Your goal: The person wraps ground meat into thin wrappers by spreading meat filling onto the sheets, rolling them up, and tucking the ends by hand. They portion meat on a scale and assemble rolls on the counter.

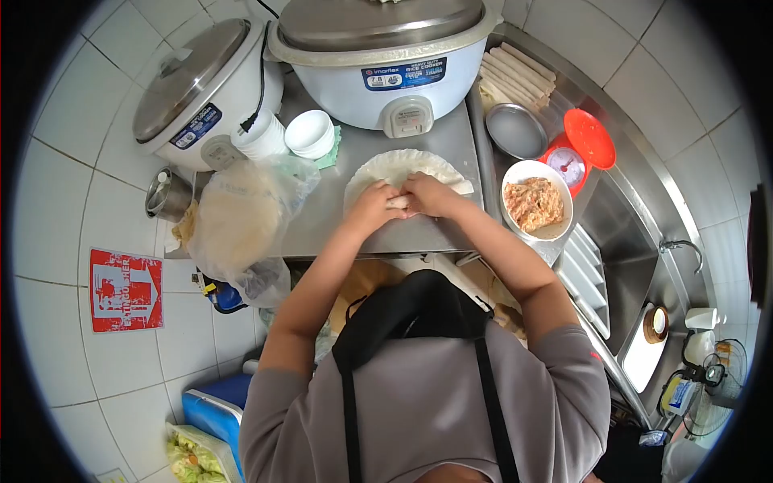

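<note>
A stack of round, pale wrappers (411,163) lies on the steel counter. Over it, my left hand (376,206) and my right hand (428,196) come close together with curled fingers, both on a small pale roll (398,202) between them. The fingers cover part of the roll. To the right stands a white bowl (537,201) of orange-pink minced filling. Finished-looking pale rolls (518,75) lie in a row at the back right.
Two rice cookers (386,76) line the back. White bowls (310,134) and a plastic bag of wrappers (241,213) stand left. A round metal tin (516,130), a red scale (568,165) and a sink (620,258) are at right.
</note>
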`<state>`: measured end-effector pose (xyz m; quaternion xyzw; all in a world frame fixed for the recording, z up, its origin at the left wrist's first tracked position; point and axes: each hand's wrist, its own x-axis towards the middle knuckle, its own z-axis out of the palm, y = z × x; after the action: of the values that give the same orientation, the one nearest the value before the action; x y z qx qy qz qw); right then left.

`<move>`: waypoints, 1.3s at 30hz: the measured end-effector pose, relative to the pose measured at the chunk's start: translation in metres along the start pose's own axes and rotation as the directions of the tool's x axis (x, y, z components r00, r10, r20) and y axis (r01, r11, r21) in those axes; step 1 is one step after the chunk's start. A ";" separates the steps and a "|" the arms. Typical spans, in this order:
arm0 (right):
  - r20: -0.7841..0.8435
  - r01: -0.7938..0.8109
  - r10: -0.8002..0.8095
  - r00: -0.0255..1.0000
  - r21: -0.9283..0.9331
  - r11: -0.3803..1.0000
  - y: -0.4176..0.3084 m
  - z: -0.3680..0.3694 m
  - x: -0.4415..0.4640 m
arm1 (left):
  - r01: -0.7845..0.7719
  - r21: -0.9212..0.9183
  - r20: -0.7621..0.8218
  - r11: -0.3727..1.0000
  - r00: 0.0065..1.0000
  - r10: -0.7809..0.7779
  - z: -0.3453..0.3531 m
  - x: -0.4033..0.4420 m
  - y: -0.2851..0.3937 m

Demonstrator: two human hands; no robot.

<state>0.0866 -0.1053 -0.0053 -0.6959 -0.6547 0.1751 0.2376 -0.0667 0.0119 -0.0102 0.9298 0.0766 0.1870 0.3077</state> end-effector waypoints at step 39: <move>-0.224 0.006 0.028 0.974 0.152 0.988 0.029 0.016 -0.010 | 0.141 0.001 -0.088 0.990 0.986 -0.140 -0.040 -0.077 -0.037</move>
<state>0.1011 -0.1146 -0.0358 -0.6947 -0.6045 0.1457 0.3614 -0.1541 0.0431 -0.0262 0.9141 0.1561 0.2054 0.3130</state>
